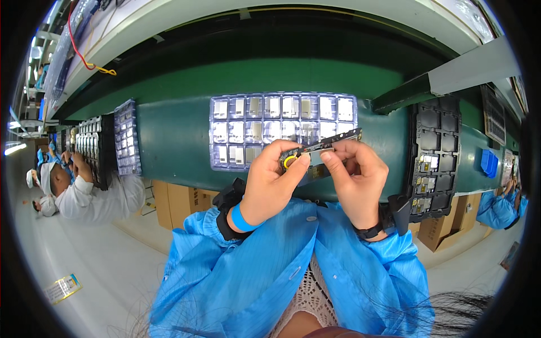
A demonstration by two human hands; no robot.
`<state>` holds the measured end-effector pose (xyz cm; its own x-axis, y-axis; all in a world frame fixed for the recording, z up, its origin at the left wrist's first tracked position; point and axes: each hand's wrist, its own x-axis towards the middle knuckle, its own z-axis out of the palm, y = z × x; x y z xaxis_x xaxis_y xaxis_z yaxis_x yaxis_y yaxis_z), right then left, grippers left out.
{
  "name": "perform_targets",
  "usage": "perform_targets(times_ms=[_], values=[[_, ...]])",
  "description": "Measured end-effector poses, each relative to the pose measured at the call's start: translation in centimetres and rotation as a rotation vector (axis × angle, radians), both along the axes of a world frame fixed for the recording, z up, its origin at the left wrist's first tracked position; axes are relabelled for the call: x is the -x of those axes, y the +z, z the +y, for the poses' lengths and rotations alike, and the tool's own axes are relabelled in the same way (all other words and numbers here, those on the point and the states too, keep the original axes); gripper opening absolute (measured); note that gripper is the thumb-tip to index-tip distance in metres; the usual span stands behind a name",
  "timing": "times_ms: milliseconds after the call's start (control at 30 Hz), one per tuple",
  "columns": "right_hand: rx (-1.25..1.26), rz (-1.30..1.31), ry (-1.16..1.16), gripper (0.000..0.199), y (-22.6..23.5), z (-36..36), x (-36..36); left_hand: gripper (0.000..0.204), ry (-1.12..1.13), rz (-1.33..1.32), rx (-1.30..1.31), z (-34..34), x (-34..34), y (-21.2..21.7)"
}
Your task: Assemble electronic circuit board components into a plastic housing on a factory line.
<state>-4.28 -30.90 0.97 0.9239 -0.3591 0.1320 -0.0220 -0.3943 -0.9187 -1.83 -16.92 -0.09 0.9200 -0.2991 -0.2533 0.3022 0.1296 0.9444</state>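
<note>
Both my hands hold one small narrow circuit board above the near edge of a green conveyor belt. My left hand pinches its left end, where a round part with a yellow ring sits under my thumb. My right hand grips the board's middle and right part from below, fingers curled around it. Right behind the hands lies a clear blister tray with rows of small metal parts; some of its front pockets are bare.
A black tray with a few small boards stands on the belt to the right. Another clear tray and a black tray lie to the left, where a person in white works. Cardboard boxes sit under the belt.
</note>
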Motion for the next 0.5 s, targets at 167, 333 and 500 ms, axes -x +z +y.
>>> perform_targets(times_ms=[167, 333, 500], values=[[0.303, -0.276, 0.038, 0.012, -0.41, -0.62, -0.45, 0.013, -0.028, -0.043, -0.012, 0.06, -0.03, -0.01], [0.049, -0.179, -0.044, 0.016, 0.19, 0.28, 0.08, 0.014, -0.008, -0.039, 0.0, -0.28, 0.11, 0.25], [0.121, -0.157, -0.049, 0.029, 0.09, -0.13, 0.32, 0.012, -0.025, -0.034, 0.019, -0.11, 0.26, 0.34]])
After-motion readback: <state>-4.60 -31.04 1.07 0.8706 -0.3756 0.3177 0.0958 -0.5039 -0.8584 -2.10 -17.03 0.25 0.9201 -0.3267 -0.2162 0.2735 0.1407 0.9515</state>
